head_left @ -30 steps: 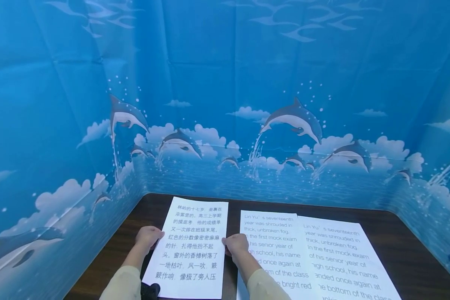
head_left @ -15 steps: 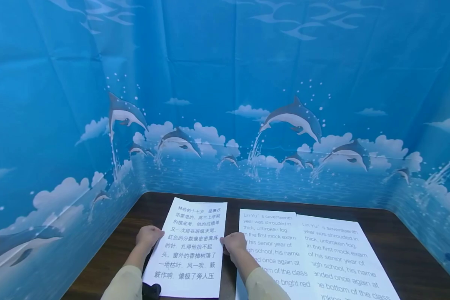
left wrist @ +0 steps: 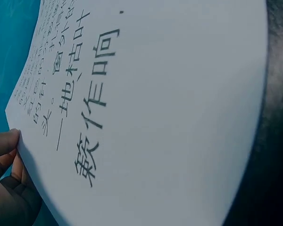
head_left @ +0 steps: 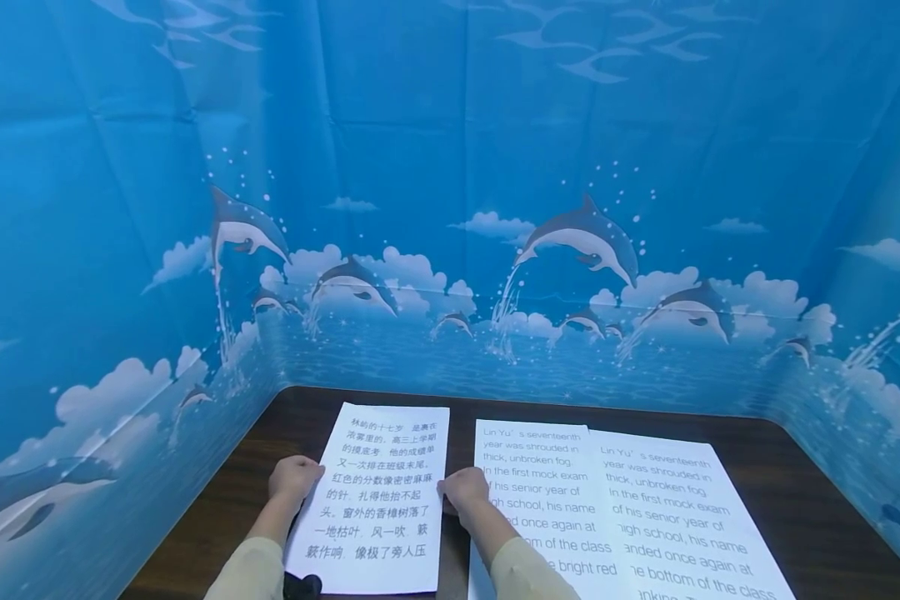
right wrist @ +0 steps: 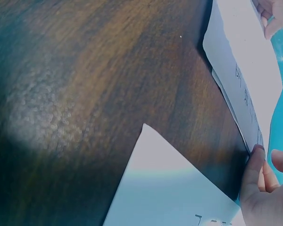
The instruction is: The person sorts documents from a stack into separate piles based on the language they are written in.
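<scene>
A white paper sheet (head_left: 375,500) printed with large Chinese characters is held by both hands, tilted in the left part of the head view. My left hand (head_left: 295,479) pinches its left edge; the thumb lies on the printed face in the left wrist view. My right hand (head_left: 465,492) pinches the right edge between thumb and fingers. In the right wrist view, a second paper edge (right wrist: 226,99) shows along the held paper (right wrist: 236,61), so more than one layer seems to be there. How many is hidden.
Two English-printed sheets, a left one (head_left: 532,467) and a right one (head_left: 667,500), lie side by side on the dark wooden table (head_left: 727,429), partly under the right forearm. A blue dolphin-print curtain (head_left: 450,167) surrounds the table. A black object (head_left: 300,585) sits by the left sleeve.
The raised point at the held paper's upper left has sunk, and its top edge now looks nearly straight. Both hands keep their hold with little movement.
</scene>
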`<state>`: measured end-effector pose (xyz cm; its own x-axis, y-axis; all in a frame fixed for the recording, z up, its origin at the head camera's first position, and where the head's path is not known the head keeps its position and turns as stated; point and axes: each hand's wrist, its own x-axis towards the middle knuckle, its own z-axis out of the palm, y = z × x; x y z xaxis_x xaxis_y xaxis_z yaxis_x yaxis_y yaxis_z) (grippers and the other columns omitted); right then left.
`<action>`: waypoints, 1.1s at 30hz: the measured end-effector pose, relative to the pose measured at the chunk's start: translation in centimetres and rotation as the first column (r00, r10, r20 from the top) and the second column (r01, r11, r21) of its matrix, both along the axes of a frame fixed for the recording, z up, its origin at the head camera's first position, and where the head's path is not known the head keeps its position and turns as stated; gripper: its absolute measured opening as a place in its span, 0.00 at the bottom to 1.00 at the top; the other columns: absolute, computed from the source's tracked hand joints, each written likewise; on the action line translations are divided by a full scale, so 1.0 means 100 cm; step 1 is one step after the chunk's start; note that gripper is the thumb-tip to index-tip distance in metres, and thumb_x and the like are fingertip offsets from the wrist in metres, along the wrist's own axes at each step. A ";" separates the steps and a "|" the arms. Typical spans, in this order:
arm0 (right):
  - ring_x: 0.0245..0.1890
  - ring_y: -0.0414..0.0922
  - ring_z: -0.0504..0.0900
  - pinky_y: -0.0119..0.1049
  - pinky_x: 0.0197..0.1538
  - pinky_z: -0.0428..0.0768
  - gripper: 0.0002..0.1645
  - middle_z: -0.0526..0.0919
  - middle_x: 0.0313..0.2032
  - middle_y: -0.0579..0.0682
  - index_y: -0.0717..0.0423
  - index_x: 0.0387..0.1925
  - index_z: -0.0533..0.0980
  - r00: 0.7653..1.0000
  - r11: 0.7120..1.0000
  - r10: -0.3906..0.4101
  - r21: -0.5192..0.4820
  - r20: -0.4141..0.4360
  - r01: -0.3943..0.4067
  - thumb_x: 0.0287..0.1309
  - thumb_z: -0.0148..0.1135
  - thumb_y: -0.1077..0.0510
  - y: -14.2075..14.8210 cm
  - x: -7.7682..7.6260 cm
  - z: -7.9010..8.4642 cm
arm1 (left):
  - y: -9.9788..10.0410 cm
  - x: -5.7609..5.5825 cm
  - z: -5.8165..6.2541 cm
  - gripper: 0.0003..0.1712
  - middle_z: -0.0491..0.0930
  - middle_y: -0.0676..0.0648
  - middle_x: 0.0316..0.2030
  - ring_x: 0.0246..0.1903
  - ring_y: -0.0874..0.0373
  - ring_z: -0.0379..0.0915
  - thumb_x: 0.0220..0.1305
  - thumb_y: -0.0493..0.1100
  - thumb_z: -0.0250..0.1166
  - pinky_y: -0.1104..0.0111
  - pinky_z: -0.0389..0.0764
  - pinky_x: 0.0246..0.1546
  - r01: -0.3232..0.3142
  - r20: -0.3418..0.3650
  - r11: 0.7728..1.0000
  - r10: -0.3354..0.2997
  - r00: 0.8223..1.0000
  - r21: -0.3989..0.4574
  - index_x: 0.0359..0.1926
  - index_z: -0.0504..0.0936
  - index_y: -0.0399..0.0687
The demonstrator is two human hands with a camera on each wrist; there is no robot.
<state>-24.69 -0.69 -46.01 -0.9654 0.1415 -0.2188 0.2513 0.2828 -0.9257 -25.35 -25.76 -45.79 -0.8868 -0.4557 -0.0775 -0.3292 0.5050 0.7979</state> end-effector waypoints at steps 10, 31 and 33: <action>0.18 0.44 0.74 0.30 0.20 0.73 0.05 0.72 0.20 0.53 0.65 0.23 0.73 1.000 1.000 0.009 0.024 0.001 -0.009 0.46 0.58 0.64 0.001 0.004 0.005 | 0.001 0.003 0.000 0.13 0.73 0.38 0.26 0.24 0.51 0.68 0.53 0.40 0.57 0.69 0.66 0.18 -0.034 -0.013 0.999 0.034 0.999 0.017 0.33 0.74 0.30; 0.17 0.44 0.74 0.33 0.21 0.73 0.09 0.72 0.19 0.52 0.63 0.24 0.73 1.000 0.993 0.016 0.115 0.023 -0.019 0.46 0.60 0.60 0.009 0.001 0.005 | -0.001 0.002 0.005 0.16 0.72 0.40 0.25 0.24 0.51 0.66 0.55 0.44 0.57 0.67 0.66 0.19 -0.089 -0.039 0.996 0.089 0.995 -0.007 0.32 0.73 0.32; 0.17 0.44 0.74 0.33 0.21 0.73 0.09 0.72 0.19 0.52 0.63 0.23 0.73 0.999 0.993 0.024 0.116 0.024 -0.027 0.46 0.60 0.59 0.010 0.000 0.004 | -0.001 -0.005 0.002 0.16 0.72 0.40 0.26 0.22 0.51 0.67 0.55 0.46 0.57 0.66 0.66 0.21 -0.099 -0.025 0.995 0.099 0.995 -0.013 0.33 0.74 0.33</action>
